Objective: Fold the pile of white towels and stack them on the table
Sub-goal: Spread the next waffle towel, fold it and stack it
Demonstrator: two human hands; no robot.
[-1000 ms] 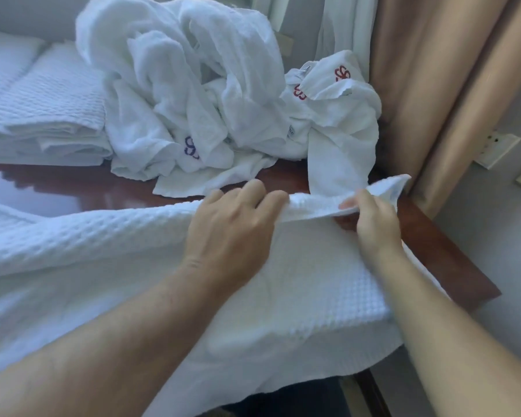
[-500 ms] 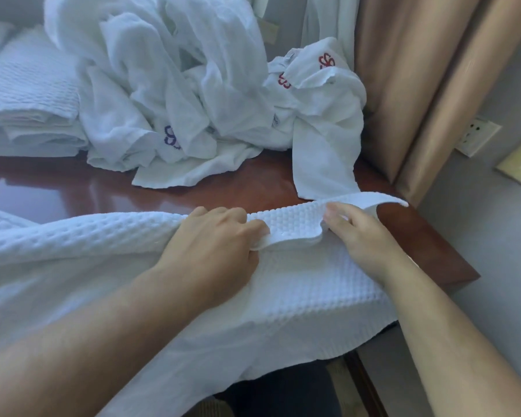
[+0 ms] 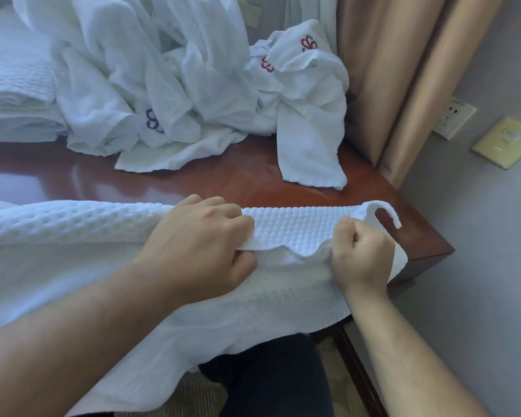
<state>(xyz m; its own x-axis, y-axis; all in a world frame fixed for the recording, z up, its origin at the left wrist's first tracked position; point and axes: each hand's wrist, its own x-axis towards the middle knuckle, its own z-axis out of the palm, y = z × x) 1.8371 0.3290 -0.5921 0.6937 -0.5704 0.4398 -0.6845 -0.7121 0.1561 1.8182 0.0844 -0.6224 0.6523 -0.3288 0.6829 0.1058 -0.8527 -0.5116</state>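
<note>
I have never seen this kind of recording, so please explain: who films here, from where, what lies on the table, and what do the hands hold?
No machine here: a person wears one camera on the head, looking down at their own bare arms. The left hand and right hand both grip the folded edge of a white waffle-weave towel, which is spread over the near side of a glossy reddish wooden table. Behind it lies a crumpled pile of unfolded white towels, some with embroidered logos. At far left sits a stack of folded towels.

Tan curtains (image 3: 403,85) hang beside a grey wall (image 3: 478,236) with a socket (image 3: 454,117).
</note>
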